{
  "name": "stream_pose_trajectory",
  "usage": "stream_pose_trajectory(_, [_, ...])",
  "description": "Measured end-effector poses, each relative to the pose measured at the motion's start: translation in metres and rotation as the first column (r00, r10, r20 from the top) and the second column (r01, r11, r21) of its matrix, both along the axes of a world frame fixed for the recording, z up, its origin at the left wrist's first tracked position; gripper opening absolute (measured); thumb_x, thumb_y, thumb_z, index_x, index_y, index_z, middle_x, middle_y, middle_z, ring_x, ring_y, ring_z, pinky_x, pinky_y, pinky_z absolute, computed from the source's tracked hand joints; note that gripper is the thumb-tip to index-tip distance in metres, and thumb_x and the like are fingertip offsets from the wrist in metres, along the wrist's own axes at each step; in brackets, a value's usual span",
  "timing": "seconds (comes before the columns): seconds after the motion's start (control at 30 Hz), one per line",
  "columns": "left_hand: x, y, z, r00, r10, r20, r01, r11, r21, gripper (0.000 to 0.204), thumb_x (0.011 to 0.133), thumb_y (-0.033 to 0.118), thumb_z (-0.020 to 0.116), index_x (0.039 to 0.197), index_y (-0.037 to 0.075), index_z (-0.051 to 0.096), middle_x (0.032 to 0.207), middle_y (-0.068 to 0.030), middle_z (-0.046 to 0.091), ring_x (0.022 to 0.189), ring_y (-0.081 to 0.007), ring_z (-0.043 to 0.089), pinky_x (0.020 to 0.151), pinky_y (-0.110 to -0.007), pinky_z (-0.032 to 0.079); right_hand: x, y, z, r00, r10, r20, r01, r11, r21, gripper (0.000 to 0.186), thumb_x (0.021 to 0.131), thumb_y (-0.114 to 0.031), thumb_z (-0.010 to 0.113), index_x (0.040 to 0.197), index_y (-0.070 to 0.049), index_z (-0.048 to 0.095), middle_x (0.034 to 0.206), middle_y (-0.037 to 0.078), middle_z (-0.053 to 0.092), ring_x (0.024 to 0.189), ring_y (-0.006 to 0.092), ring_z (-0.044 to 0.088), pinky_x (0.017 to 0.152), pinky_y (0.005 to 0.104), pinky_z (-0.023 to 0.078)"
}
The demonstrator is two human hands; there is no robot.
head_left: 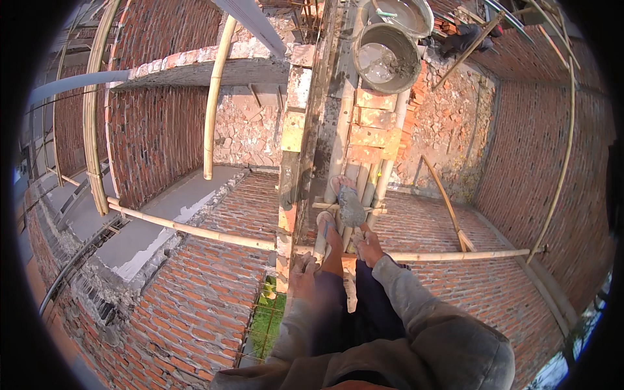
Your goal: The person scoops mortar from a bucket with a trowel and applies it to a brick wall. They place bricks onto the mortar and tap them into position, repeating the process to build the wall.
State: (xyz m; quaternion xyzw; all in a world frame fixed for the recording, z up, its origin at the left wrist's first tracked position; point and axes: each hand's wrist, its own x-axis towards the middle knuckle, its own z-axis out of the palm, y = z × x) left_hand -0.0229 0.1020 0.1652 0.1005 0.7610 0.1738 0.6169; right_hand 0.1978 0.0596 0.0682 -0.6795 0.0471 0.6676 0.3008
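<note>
My right hand (369, 249) is closed round the handle of a trowel (351, 208). Grey mortar coats the trowel's blade, which points away from me above the bamboo poles and partly covers one foot. Down by the narrow brick wall top (294, 133), my left hand (303, 278) has its fingers curled beside the wall's edge; whatever it may hold is hidden. Farther along the walkway stands a bucket (388, 58) with wet grey mortar and pale water in it.
My sandalled feet (327, 224) stand on bamboo poles high above the rooms. Stacked bricks (375, 118) lie before the bucket, and a second bucket (416, 14) stands behind it. A horizontal bamboo pole (455, 256) crosses at the right. A person (465, 40) is at the far right.
</note>
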Motion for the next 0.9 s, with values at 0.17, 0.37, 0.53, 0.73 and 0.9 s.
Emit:
stream_pose_trajectory(0.17, [0.003,-0.031,0.007,1.0,-0.014,-0.001,0.014,0.999,-0.033,0.041,0.101,0.011,0.068,0.138,-0.005,0.063,0.109,-0.0065,0.07,0.088,-0.0132,0.067,0.076,-0.03,0.057,0.014,-0.01,0.015,0.999,0.031,-0.037,-0.036,0.99,-0.133,0.01,0.102,-0.01,0.065,0.104,-0.003,0.058,0.076,0.003,0.057,0.052,0.0094,0.053,0.042,0.0289,0.042])
stream_pose_trajectory(0.37, [-0.023,-0.054,0.007,0.994,0.011,0.11,-0.016,0.999,0.046,0.041,0.1,0.008,0.069,0.139,-0.004,0.063,0.109,-0.0077,0.07,0.087,-0.0146,0.067,0.075,-0.031,0.059,0.032,-0.042,0.037,0.975,0.108,0.197,-0.11,0.994,0.0,0.009,0.1,-0.01,0.066,0.102,-0.005,0.059,0.076,0.002,0.057,0.053,0.0094,0.052,0.042,0.0283,0.041])
stream_pose_trajectory(0.53, [-0.095,-0.095,0.019,0.998,0.067,-0.002,-0.067,0.997,0.04,0.037,0.099,0.007,0.065,0.135,-0.001,0.069,0.11,-0.0064,0.071,0.083,-0.0109,0.065,0.068,-0.026,0.056,0.036,-0.09,0.099,0.947,0.134,0.293,-0.105,0.988,-0.114,0.013,0.098,-0.011,0.07,0.099,-0.005,0.059,0.069,-0.001,0.054,0.05,0.0089,0.049,0.042,0.0278,0.04])
stream_pose_trajectory(0.73, [-0.215,-0.177,0.046,0.956,0.274,-0.108,-0.281,0.959,-0.049,0.042,0.096,0.003,0.067,0.137,0.001,0.063,0.102,-0.0085,0.072,0.08,-0.0184,0.07,0.065,-0.031,0.059,0.033,-0.127,0.174,0.939,0.071,0.338,-0.064,0.997,-0.033,0.02,0.095,-0.009,0.073,0.106,-0.003,0.058,0.069,0.003,0.058,0.051,0.0107,0.053,0.041,0.0304,0.038])
stream_pose_trajectory(0.9, [-0.284,-0.241,0.067,0.969,0.182,-0.166,-0.208,0.966,-0.154,0.045,0.092,0.003,0.069,0.136,0.004,0.061,0.102,-0.0118,0.073,0.076,-0.0224,0.072,0.061,-0.038,0.06,0.022,-0.137,0.216,0.899,0.064,0.433,-0.081,0.997,0.021,0.015,0.095,-0.005,0.069,0.106,-0.003,0.059,0.07,0.003,0.059,0.051,0.0115,0.054,0.04,0.03,0.041])
